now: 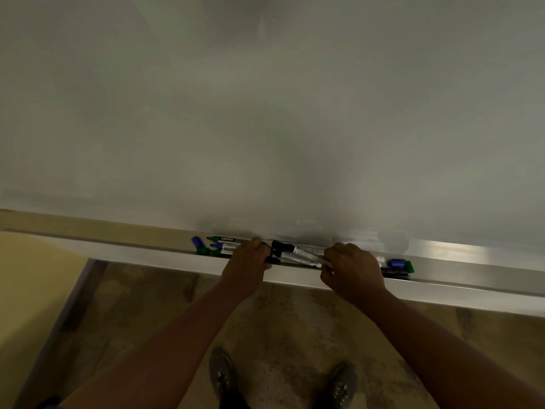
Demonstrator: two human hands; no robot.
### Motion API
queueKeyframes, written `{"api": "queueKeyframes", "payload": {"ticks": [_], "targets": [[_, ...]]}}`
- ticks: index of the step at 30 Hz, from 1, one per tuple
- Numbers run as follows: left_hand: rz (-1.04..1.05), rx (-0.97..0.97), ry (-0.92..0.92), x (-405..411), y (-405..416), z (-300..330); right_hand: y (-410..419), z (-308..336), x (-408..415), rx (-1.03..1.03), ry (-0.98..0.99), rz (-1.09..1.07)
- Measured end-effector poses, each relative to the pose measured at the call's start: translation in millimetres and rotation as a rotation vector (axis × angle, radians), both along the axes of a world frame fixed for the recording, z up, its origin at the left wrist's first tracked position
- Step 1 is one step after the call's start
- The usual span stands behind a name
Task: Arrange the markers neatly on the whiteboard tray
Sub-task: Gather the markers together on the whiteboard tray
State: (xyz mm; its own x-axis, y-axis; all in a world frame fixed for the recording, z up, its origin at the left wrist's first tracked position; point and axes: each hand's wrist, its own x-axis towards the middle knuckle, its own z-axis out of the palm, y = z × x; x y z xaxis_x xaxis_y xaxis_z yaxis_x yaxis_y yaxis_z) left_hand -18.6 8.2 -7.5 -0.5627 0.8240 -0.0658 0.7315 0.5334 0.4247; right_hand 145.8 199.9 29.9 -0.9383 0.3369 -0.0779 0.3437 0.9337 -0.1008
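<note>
A metal whiteboard tray runs across the view under the whiteboard. Several black-capped markers lie bunched in the tray between my hands. My left hand grips their black cap ends. My right hand is closed over their white barrels at the other end. Left of my left hand lies a cluster of green and blue markers. Beyond my right hand sit a blue cap, a green cap and a black marker, partly hidden.
The tray's front lip slopes down to the right. Below it is a mottled brown floor with my two shoes. A pale yellow wall panel stands at the left.
</note>
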Motion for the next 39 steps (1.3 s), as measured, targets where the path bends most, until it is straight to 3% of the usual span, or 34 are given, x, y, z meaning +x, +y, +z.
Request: {"api": "queueKeyframes", "payload": {"ticks": [5,9,16,30,36,39], "targets": [[0.032,0.077,0.008,2.7,-5.6,7.7,-2.6,4.1,4.6,-0.065,-0.019,-0.056],[0.174,0.201,-0.153,5.0,-10.3,20.2,-5.8,10.4,6.1,-0.105,0.003,-0.064],[0.229,0.368,-0.312,6.3,-14.4,40.8,-11.0,22.6,7.8,-0.119,0.025,-0.046],[0.185,0.327,-0.386,16.3,-16.7,50.9,-23.1,31.0,14.8,-0.138,0.051,-0.023],[0.19,0.288,-0.466,18.4,-17.1,64.1,-27.7,34.4,17.1,-0.353,0.231,-0.017],[0.226,0.301,-0.496,27.6,-14.2,71.6,-37.2,40.9,12.9,-0.362,0.288,0.033]]}}
